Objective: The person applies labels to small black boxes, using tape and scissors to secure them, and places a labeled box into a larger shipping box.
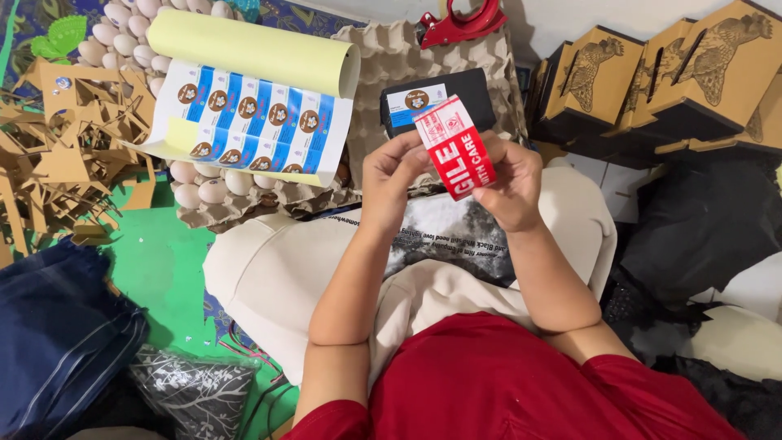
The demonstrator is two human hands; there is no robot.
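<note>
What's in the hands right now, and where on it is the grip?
Both hands hold a roll of red and white warning tape. The left hand grips its left edge, the right hand its lower right side, fingers curled behind it.

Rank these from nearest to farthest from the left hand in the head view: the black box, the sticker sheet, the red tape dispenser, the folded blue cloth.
From the left hand:
1. Black box, just beyond the hand on the egg trays.
2. Sticker sheet, to the left.
3. Red tape dispenser, at the top edge.
4. Folded blue cloth, far lower left on the floor.
</note>
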